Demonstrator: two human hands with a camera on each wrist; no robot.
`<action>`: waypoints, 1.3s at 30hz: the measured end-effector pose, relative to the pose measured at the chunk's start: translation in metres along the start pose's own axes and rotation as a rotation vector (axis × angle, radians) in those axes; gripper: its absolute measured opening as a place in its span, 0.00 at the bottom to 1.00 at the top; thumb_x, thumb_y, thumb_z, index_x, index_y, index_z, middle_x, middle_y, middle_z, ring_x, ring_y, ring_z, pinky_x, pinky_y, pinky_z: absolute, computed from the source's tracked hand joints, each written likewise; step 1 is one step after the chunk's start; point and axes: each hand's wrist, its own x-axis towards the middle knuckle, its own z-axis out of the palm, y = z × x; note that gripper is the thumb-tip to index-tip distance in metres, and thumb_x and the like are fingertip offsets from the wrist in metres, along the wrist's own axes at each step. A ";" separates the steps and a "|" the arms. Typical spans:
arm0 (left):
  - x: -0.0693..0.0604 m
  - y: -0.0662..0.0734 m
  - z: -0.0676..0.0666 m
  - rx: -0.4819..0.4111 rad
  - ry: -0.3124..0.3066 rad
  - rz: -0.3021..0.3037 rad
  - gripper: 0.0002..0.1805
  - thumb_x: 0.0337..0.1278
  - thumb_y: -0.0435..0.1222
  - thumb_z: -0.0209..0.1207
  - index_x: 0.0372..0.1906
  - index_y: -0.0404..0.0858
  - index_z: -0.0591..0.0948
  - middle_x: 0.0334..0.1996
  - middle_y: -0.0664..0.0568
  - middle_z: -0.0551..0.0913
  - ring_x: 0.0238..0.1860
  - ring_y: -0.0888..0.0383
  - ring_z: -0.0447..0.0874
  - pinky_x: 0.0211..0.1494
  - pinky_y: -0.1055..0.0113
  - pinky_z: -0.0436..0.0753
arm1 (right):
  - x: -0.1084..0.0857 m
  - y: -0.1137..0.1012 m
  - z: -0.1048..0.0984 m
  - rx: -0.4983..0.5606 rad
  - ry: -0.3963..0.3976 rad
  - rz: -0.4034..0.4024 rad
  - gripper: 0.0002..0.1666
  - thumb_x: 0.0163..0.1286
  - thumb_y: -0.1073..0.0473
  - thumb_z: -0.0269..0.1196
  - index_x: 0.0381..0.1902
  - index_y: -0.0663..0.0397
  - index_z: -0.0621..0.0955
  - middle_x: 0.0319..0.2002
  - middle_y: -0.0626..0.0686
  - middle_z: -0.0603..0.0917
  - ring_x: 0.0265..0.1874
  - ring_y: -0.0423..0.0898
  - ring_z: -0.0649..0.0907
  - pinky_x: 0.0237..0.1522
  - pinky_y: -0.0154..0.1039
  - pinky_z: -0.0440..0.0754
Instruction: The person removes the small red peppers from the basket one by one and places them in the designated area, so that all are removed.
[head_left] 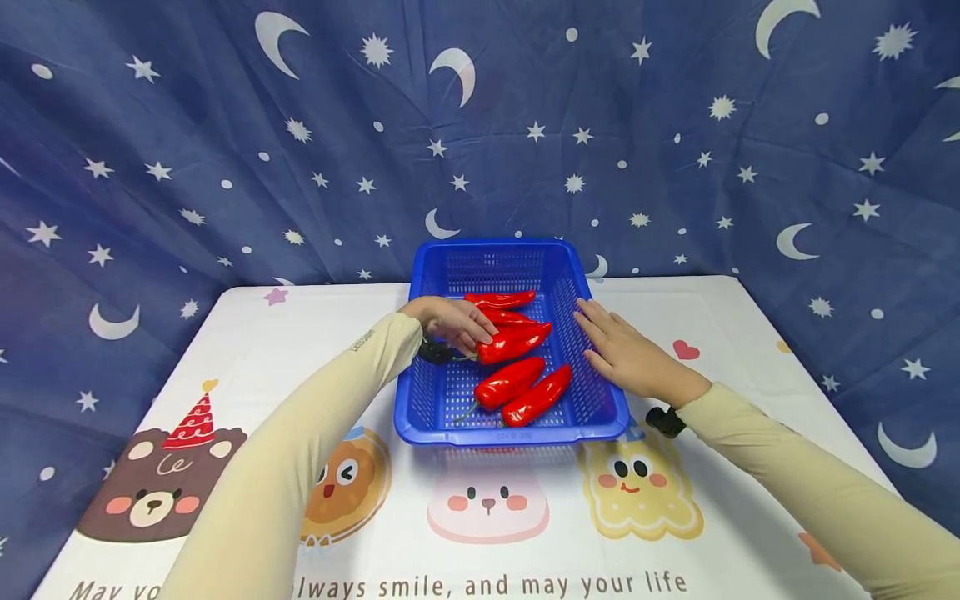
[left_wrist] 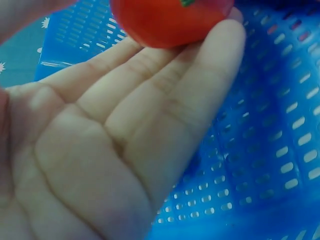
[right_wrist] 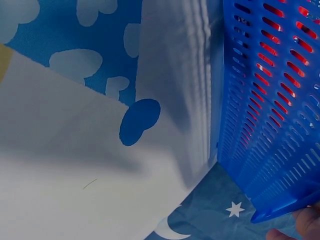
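In the head view, several glossy red peppers lie in a blue perforated basket. The left hand reaches over the basket's left side and holds one red pepper near its stem end, above the basket floor. In the left wrist view, the left hand has its fingers around the underside of the red pepper; the thumb's tip is out of frame. The right hand rests with straight fingers on the basket's right rim. Only its fingertips show at the rim in the right wrist view.
Two peppers lie at the front of the basket, others behind the held one. A white cloth with cartoon prints and lettering covers the table. A dark blue curtain with moons and stars hangs behind.
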 end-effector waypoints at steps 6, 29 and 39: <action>0.000 0.001 -0.002 -0.056 0.029 0.016 0.26 0.65 0.31 0.50 0.66 0.28 0.62 0.50 0.44 0.78 0.38 0.59 0.83 0.59 0.58 0.79 | -0.001 0.000 0.001 0.001 0.000 0.007 0.37 0.71 0.53 0.48 0.72 0.65 0.53 0.74 0.62 0.46 0.74 0.60 0.49 0.72 0.60 0.48; -0.036 0.012 0.005 -0.153 0.085 0.169 0.26 0.66 0.31 0.49 0.66 0.27 0.62 0.52 0.39 0.78 0.40 0.57 0.85 0.65 0.47 0.69 | -0.001 0.001 0.002 0.013 -0.003 0.025 0.37 0.71 0.53 0.48 0.72 0.64 0.53 0.75 0.61 0.46 0.74 0.60 0.49 0.72 0.60 0.48; -0.065 0.007 0.013 -0.223 0.220 0.227 0.26 0.67 0.32 0.49 0.67 0.28 0.62 0.62 0.32 0.69 0.43 0.56 0.84 0.64 0.48 0.71 | -0.001 0.001 0.002 0.007 0.003 0.020 0.37 0.72 0.52 0.47 0.72 0.64 0.53 0.75 0.61 0.47 0.74 0.59 0.49 0.72 0.61 0.48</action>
